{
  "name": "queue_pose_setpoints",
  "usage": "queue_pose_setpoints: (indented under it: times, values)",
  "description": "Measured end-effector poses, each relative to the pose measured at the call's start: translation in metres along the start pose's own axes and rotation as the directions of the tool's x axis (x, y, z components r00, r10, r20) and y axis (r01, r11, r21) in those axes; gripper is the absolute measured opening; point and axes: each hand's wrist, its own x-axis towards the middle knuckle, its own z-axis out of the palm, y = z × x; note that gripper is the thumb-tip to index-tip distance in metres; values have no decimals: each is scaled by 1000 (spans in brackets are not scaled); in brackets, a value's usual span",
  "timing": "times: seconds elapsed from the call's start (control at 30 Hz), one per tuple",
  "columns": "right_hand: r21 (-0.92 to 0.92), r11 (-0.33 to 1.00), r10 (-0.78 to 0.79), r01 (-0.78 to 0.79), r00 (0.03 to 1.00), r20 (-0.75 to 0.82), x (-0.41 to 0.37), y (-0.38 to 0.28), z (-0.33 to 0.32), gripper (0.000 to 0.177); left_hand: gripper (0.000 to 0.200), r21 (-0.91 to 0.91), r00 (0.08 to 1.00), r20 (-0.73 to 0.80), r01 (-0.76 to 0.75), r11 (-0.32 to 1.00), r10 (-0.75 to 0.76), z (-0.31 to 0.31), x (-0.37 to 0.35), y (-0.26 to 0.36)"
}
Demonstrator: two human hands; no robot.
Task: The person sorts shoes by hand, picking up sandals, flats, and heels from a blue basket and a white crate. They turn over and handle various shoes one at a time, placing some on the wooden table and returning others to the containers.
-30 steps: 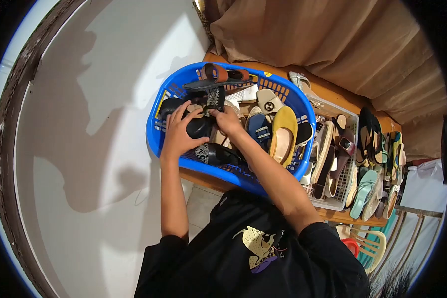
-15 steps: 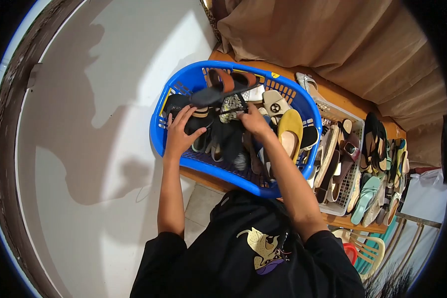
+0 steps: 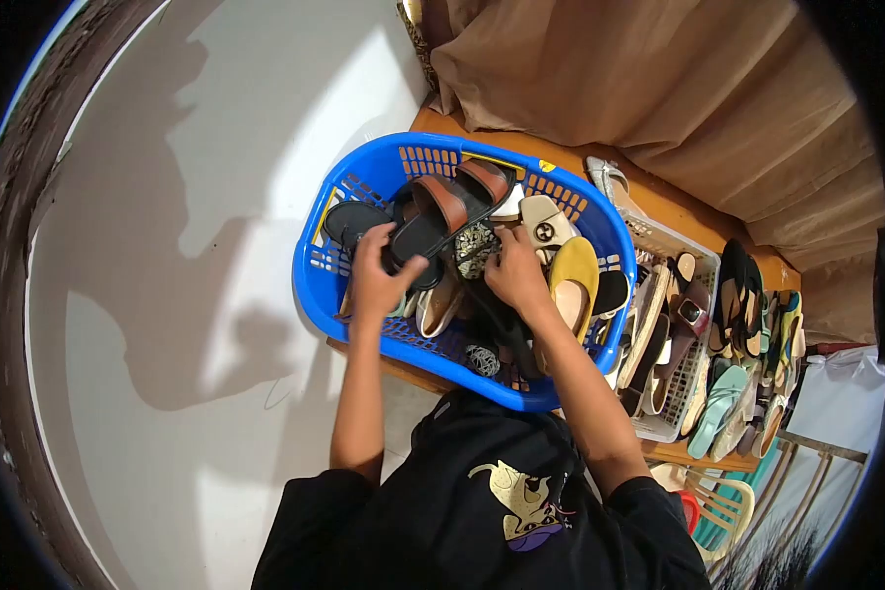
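A blue laundry basket (image 3: 452,376) full of shoes is in front of me. Brown-strapped black slide sandals (image 3: 442,206) lie on top of the pile. My left hand (image 3: 376,280) is at their near left edge, thumb and fingers apart, with nothing gripped. To the right of the slides, my right hand (image 3: 517,275) has its fingers curled on the edge of a black shoe with a speckled pattern (image 3: 475,248). A mustard flat shoe (image 3: 582,267) and a cream slide with a round emblem (image 3: 544,221) are beside that hand. A black sandal (image 3: 354,221) lies at the left.
A white plastic crate (image 3: 703,344) of shoes stands right of the basket on a wooden table (image 3: 678,450). Mint slippers (image 3: 720,403) and other pairs lie beyond it. A wall (image 3: 167,295) borders the left, a brown curtain (image 3: 639,69) the far side. A chair (image 3: 728,511) is lower right.
The brown-strapped slides have settled lower and toward me on the pile. The black patterned shoe has shifted, showing a pale shoe near it. My left hand has moved slightly right and down.
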Motion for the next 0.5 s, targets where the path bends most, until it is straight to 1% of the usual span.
queue_pose_setpoints:
  times: [0.03,0.1,0.13,0.17,0.2,0.23,0.27,0.3,0.33,0.37,0.43,0.47,0.5]
  values:
    - [1,1000,2,-2,1000,1,1,-2,0,45,72,238,985,58,-169,956,160,13,-4,5]
    - [2,1000,-24,24,998,54,2,-7,-3,49,70,451,995,76,-91,888,63,32,-10,27]
    - [1,1000,-24,24,998,50,3,-6,-4,49,70,450,995,78,-95,888,67,32,-7,21]
    - [24,999,-26,25,998,57,1,-4,-6,52,65,387,998,51,-49,921,31,33,-3,12]
    - [46,999,-30,27,997,65,-1,-1,-8,56,60,320,1000,26,-2,947,-6,31,2,17]
    - [45,999,-31,28,998,61,-3,1,-9,56,60,319,1000,26,-6,948,-2,32,4,23]
    - [22,1000,-23,22,998,52,-6,3,-9,58,54,104,984,70,155,982,-163,35,0,30]
    - [2,1000,-16,15,999,45,-8,6,-7,60,49,-104,940,146,324,940,-308,38,-4,41]
    - [-11,1000,23,-23,999,41,-8,7,-6,63,46,-163,960,157,255,953,-230,47,-13,48]
    - [-8,1000,21,-21,999,45,-9,9,-6,63,44,42,994,111,4,999,-9,53,-23,54]
    - [28,999,31,-31,1000,1,-12,11,-6,64,42,-18,995,104,8,1000,-6,63,-36,50]
    - [45,999,30,-29,999,-32,-13,10,-5,63,40,-84,993,105,64,994,-55,66,-41,45]
    - [45,999,32,-30,999,-30,-14,10,-6,63,40,-83,993,106,65,994,-56,64,-42,40]
